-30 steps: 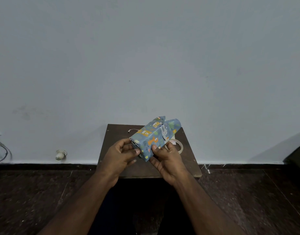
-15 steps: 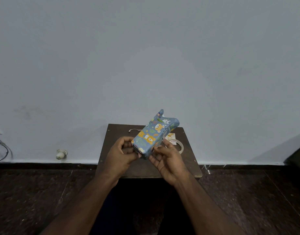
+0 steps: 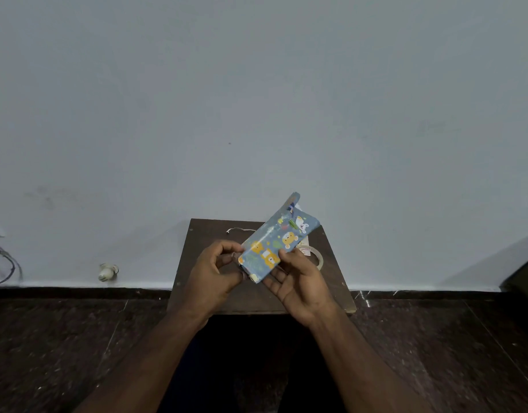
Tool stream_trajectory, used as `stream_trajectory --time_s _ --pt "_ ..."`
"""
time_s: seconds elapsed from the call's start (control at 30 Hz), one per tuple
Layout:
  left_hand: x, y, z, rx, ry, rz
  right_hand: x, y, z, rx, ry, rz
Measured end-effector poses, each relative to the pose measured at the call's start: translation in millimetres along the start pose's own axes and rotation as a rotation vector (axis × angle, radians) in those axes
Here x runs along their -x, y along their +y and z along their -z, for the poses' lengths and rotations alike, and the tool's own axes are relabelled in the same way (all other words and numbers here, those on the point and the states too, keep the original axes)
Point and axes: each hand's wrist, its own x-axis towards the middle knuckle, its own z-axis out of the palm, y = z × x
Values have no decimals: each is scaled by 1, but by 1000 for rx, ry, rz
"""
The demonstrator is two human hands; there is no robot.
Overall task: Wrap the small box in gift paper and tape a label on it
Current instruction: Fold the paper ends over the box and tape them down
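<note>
A small box (image 3: 276,238) wrapped in blue gift paper with cartoon bears is held tilted above the small dark table (image 3: 331,293). Its far end points up and right, where a loose flap of paper sticks up. My right hand (image 3: 298,278) holds the box from below, thumb on the printed face. My left hand (image 3: 216,269) has curled fingers at the near left end of the box, touching the paper there. A roll of clear tape (image 3: 313,254) lies on the table behind my right hand. A small label card (image 3: 305,242) shows partly beside it.
A thin white string (image 3: 239,231) lies at the table's back left. The table stands against a pale wall. On the dark floor by the wall are a small white object (image 3: 107,272) and cables (image 3: 6,263) at far left.
The box has been turned in my hands: its printed bear face now faces me and its far end points higher. My right hand shifted under the box.
</note>
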Motion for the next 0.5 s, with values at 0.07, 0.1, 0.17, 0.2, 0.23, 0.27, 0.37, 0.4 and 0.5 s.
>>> stream_trajectory --time_s 0.07,0.1,0.17,0.2,0.23,0.27,0.37,0.4,0.5 --pt "-1 0 1 14 7 12 -1 0 4 -93 2 -23" --pt "-1 -1 2 27 2 26 -1 0 6 -126 4 -31" --pt "-3 -4 4 85 -34 76 -1 1 7 -173 -11 -41" --pt "-4 -5 4 125 -57 101 -1 1 7 -187 -17 -40" --pt "-4 -5 4 154 -78 115 -1 1 6 -195 -21 -37" --pt "-4 -4 5 158 -89 118 -1 1 6 -197 -19 -37" --pt "-1 -1 4 114 -64 95 -2 0 5 -184 17 -37" --pt "0 0 4 100 -52 87 -2 0 5 -183 27 -38" --pt "3 5 4 43 -27 64 -2 0 5 -181 42 -41"
